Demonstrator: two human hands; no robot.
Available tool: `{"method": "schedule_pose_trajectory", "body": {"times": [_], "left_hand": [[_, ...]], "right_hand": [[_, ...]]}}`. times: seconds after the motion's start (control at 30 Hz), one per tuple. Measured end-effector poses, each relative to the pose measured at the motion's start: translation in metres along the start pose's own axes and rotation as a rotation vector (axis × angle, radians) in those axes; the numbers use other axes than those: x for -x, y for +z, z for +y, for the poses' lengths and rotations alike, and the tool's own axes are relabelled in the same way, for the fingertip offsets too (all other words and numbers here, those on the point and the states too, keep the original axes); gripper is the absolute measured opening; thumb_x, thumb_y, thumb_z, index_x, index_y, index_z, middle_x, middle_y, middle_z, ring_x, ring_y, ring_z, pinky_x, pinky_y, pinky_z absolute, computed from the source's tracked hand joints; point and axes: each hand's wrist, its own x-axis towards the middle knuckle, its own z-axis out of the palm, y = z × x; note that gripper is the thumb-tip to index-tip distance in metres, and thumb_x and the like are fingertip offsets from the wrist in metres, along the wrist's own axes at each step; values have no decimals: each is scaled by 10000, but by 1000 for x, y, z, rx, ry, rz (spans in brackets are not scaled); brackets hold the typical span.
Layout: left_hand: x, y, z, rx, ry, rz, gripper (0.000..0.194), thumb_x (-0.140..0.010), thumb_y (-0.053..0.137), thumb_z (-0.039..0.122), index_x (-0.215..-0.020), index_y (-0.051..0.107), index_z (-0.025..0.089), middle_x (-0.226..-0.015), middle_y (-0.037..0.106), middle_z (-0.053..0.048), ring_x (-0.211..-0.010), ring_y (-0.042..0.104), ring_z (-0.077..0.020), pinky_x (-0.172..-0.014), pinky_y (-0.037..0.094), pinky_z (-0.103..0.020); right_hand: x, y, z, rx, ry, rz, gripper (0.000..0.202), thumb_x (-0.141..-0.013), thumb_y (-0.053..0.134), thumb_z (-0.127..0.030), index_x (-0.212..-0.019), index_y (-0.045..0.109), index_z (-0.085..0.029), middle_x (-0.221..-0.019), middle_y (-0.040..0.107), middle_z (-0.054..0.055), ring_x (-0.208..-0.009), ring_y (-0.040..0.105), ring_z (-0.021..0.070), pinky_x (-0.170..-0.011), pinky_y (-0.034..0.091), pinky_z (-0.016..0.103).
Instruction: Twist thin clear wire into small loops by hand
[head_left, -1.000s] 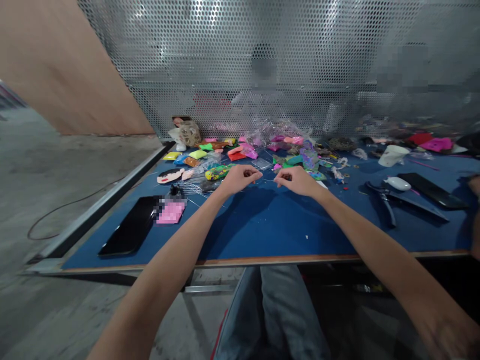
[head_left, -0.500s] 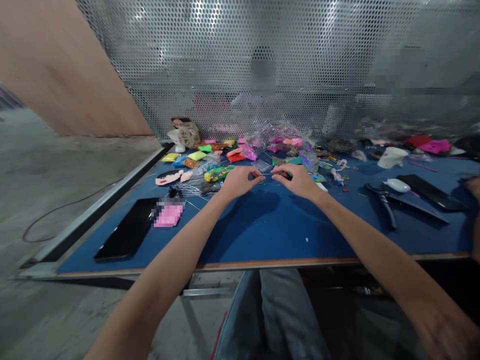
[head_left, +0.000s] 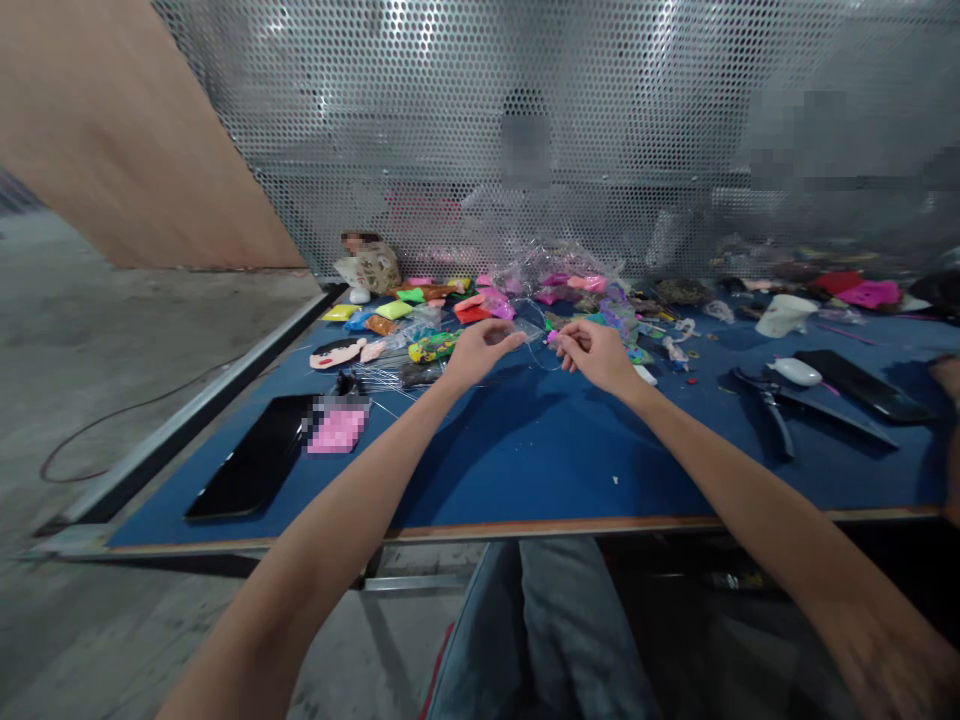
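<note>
My left hand (head_left: 484,352) is above the blue table with thumb and fingers pinched together. From it, a thin pale wire (head_left: 541,367) curves across to my right hand (head_left: 594,354). My right hand is also closed in a pinch on the wire, and a small pink bit (head_left: 553,338) shows at its fingertips. I cannot tell whether the pink bit is held or lies behind. Just left of my left hand is a yellow-green patterned packet (head_left: 433,347), with a bundle of thin metal wires (head_left: 386,379) below it.
A black phone (head_left: 259,455) and a pink packet (head_left: 337,430) lie at left, near a flat painted clay face (head_left: 337,352). Coloured clay packets line the back by the perforated metal screen (head_left: 450,120). At right are pliers (head_left: 765,410), a white cup (head_left: 785,316) and another phone (head_left: 862,385).
The wire between my hands now bows into a visible curve. My right hand has turned, so its fingers and the pink bit show more. My left hand has barely moved.
</note>
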Motion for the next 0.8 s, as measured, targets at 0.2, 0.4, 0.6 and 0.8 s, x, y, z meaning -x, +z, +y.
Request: {"method": "schedule_pose_trajectory", "body": {"times": [0.2, 0.4, 0.6, 0.8], "left_hand": [[3, 5, -3, 361, -135, -248, 461, -817, 753, 537, -1029, 713, 130, -1080, 756, -129, -931, 728, -193, -885, 586, -359], [5, 5, -1, 303, -82, -319, 450, -815, 764, 521, -1024, 738, 124, -1005, 772, -120, -828, 739, -196, -828, 592, -346], [6, 3, 2, -109, 132, -291, 367, -900, 651, 509, -913, 806, 176, -903, 788, -52, -847, 699, -186, -799, 518, -279], [3, -2, -1, -228, 151, -291, 367, -906, 616, 512, -886, 828, 212, -860, 791, -31, -719, 647, -158, -669, 452, -260]], "right_hand": [[2, 7, -1, -152, 14, -67, 377, -894, 631, -571, -939, 596, -199, -782, 704, 49, -625, 700, 175, -597, 611, 325], [6, 10, -1, -40, -61, -94, 213, -911, 640, -404, -989, 626, -205, -848, 722, 52, -685, 703, 181, -662, 588, 329], [2, 7, -2, 194, -164, -151, 146, -917, 628, -314, -916, 719, -200, -851, 756, 51, -759, 690, 200, -742, 528, 330], [-3, 3, 4, 245, -159, -210, 114, -902, 627, -250, -895, 731, -204, -858, 773, 50, -784, 700, 205, -762, 512, 320]]}}
